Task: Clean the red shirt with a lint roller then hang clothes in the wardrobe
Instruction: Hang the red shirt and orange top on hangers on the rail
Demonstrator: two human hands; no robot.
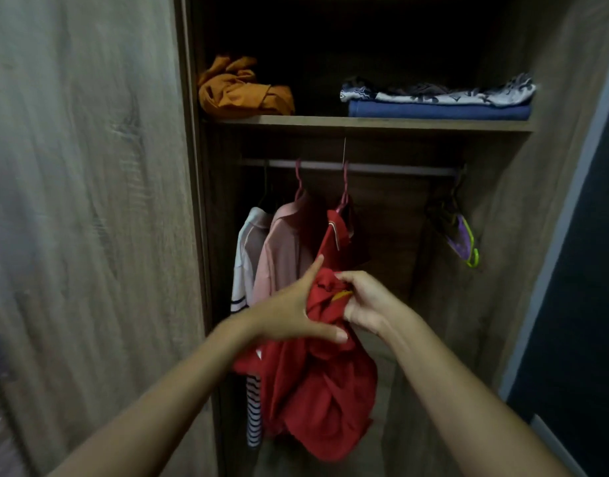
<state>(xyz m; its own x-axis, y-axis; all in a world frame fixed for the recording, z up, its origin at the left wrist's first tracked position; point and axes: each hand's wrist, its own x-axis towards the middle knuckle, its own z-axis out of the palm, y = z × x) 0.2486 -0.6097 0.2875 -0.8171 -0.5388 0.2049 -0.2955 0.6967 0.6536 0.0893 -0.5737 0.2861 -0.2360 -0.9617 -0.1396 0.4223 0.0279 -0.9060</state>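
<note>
The red shirt (pixel 317 383) hangs bunched and twisted in the open wardrobe (pixel 89 201), its collar end up on a pink hanger (pixel 344 187) hooked over the rail (pixel 382 168), just right of a pink shirt (pixel 286 249) and a white shirt (pixel 248 249) with dark stripes. The left hand (pixel 289 311) touches the gathered cloth with fingers mostly straight, thumb reaching under the bunch, so its grip is loose and open. The right hand (pixel 368 301) curls its fingers round a fold near a yellow patch, a firm pinch on the fabric. No lint roller shows anywhere in view, so the cleaning step seems likely finished, though that cannot be confirmed. Hanging is well along: the hanger is on the rail, but the body is still crumpled. What seems left is straightening it to fall flat. Spare hangers (pixel 461 235) dangle at the far right; folded clothes (pixel 437 101) and an orange bundle (pixel 241 91) rest on the shelf (pixel 330 121) above.
</note>
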